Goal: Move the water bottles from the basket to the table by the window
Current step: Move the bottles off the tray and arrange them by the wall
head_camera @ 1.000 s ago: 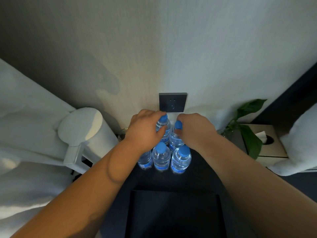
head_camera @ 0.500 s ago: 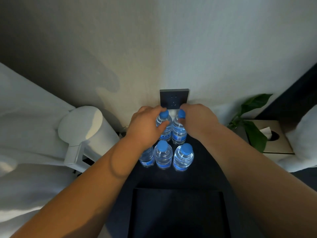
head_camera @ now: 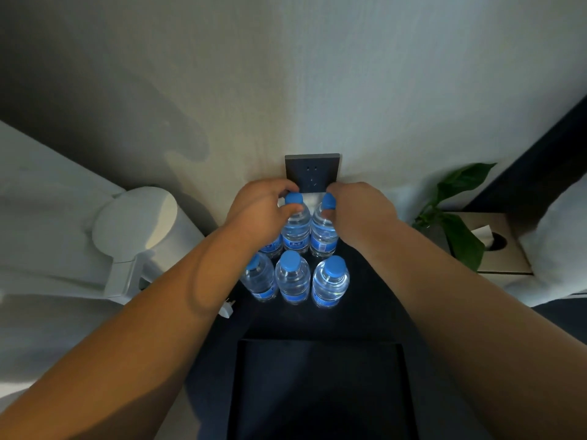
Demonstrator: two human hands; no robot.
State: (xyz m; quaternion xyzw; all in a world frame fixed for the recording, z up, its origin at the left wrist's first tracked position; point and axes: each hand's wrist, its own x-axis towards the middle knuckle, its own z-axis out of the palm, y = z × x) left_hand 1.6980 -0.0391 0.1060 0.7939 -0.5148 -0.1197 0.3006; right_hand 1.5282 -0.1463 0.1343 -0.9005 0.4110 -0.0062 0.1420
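At the far edge of the desk [head_camera: 365, 315], close to the wall, the fingers [head_camera: 289, 211] of the left hand [head_camera: 259, 211] curl round the blue cap and neck of one upright water bottle [head_camera: 296, 231]. Just beside it, the fingers [head_camera: 325, 214] of the right hand [head_camera: 359, 208] pinch the cap of a second bottle [head_camera: 323, 238]. These two bottles stand side by side and touch; whether their bases rest on the desk cannot be told.

A further bottle [head_camera: 270, 246] shows only partly behind the left wrist. Nearer the person, three more capped bottles form a row: a left one [head_camera: 259, 279], a middle one [head_camera: 292, 279] and a right one [head_camera: 330, 282], close together and upright.

Above the hands, a dark wall socket [head_camera: 313, 173] sits on the pale wall. A white kettle [head_camera: 136, 227] stands at the left edge of the desk, with a white plug [head_camera: 228, 308] lying near it. Towards the right edge there is a leafy plant [head_camera: 460, 217] and, just beyond it, a tissue box [head_camera: 502, 246]. At the near edge lies a dark rectangular container [head_camera: 317, 392], well apart from the bottles.
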